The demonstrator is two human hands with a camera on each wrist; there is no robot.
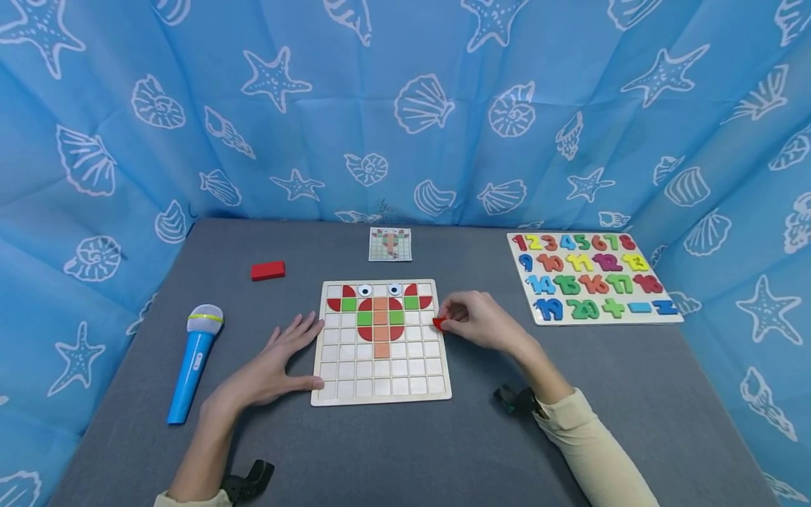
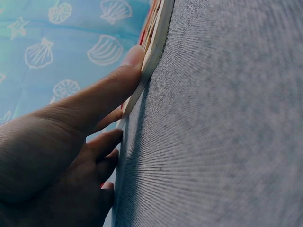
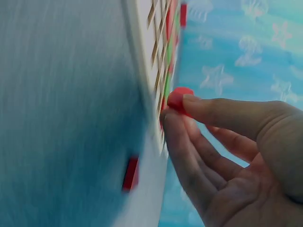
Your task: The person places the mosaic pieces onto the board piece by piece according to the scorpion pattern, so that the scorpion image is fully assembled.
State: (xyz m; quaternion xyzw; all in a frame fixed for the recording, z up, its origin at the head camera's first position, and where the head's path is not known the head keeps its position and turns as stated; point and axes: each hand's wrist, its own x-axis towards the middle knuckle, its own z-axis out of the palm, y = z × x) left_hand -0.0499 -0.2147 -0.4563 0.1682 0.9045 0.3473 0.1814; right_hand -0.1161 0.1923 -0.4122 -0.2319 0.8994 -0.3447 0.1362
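Note:
A wooden grid board (image 1: 346, 389) lies mid-table, bearing red rounded pieces, green squares, orange squares and two eye pieces. My left hand (image 1: 272, 370) rests at the board's left edge with fingers spread; the left wrist view has its thumb (image 2: 131, 60) touching the rim. At the board's right edge, my right hand (image 1: 480, 319) pinches a small red rounded piece (image 3: 179, 98) between thumb and fingers, just above the grid. Behind the board lies a small picture card (image 1: 390, 256) with a similar coloured pattern.
A red block (image 1: 268, 270) lies at the back left. Further left is a blue toy microphone (image 1: 195, 366). A number puzzle board (image 1: 595, 278) occupies the back right. In the right wrist view, a dark red piece (image 3: 131, 174) lies on the table. A blue shell-patterned curtain (image 1: 405, 113) surrounds the table.

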